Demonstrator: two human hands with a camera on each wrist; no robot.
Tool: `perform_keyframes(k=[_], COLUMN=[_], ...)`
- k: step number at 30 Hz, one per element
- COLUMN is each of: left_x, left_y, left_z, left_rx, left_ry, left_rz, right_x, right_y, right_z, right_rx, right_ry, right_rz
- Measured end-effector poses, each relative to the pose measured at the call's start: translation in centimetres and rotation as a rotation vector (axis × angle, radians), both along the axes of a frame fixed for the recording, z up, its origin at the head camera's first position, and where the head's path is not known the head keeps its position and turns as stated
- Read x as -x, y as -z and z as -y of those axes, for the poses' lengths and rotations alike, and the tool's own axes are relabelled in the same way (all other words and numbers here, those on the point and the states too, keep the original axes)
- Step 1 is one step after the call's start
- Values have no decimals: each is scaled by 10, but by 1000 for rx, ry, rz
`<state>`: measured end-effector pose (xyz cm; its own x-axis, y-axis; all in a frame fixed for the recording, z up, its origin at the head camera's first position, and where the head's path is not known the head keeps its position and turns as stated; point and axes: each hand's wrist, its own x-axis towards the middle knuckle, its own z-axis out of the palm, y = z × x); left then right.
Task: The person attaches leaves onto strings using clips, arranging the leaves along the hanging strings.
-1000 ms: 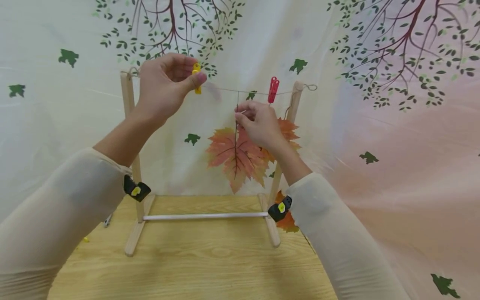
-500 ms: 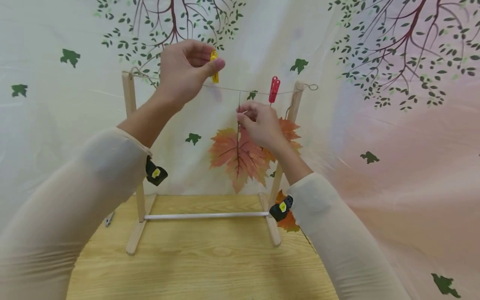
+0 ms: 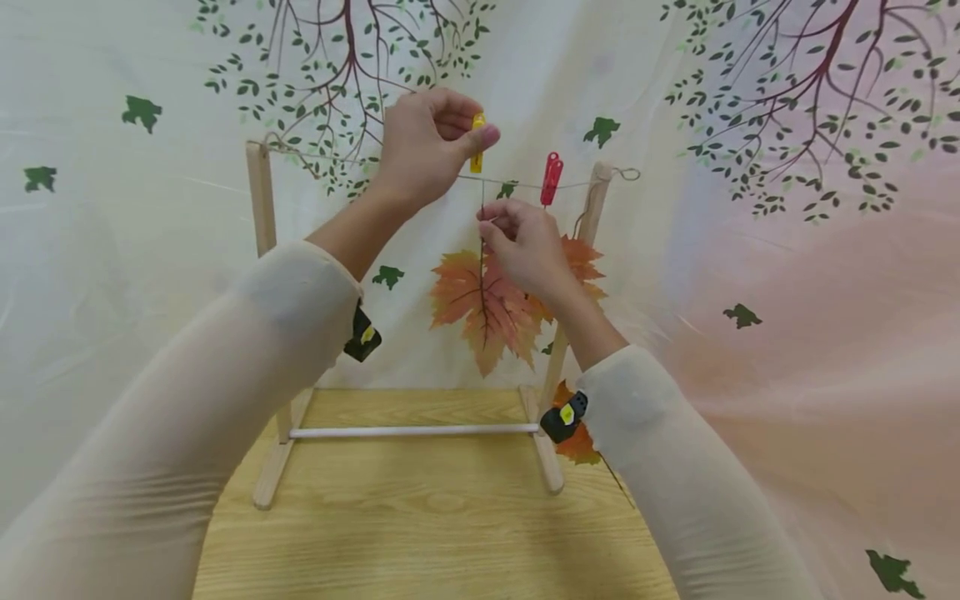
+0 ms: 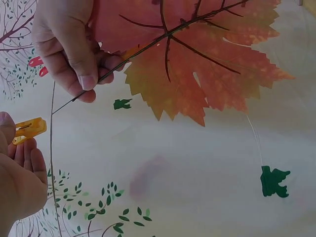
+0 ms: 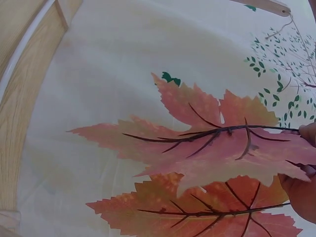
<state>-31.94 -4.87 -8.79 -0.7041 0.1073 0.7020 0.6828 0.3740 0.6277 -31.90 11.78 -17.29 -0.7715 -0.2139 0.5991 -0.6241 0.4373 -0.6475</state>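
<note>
Gripping, with curled fingers and thumb of right hand (image 3: 528, 250), the stem (image 4: 143, 51) of orange-red leaf (image 3: 457, 287), right of center under the string (image 4: 51, 143); held high, presumably to put the tip at the string and let the blade hang. Pinching yellow clip (image 3: 477, 155) in left hand (image 3: 423, 154) by one end, likely to leave the other end unobstructed beside the string. Farther right: red clip (image 3: 552, 179) on the string, apparently holding up second leaf (image 3: 587, 265). Then right post (image 3: 594, 207); lower down, table (image 3: 420, 517) and third leaf (image 3: 579, 443) near its right edge. From left wrist: stem tip meeting string, yellow clip just apart from it, unclear from head. From right wrist: second leaf far less hidden; no clips visible.
</note>
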Motion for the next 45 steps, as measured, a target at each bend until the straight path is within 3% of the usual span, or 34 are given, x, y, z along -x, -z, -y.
perform_keyframes(k=[12, 27, 45], left_x=[6, 5, 5], left_y=[2, 6, 5], left_z=[-9, -9, -10], left_rx=[-14, 84, 49], left_ry=[4, -35, -26], left_rz=[66, 73, 87], right_x=[-3, -3, -4], right_y=[-2, -3, -7], right_z=[0, 3, 7], right_rx=[12, 84, 161], right_ry=[3, 26, 21], right_rz=[4, 10, 39])
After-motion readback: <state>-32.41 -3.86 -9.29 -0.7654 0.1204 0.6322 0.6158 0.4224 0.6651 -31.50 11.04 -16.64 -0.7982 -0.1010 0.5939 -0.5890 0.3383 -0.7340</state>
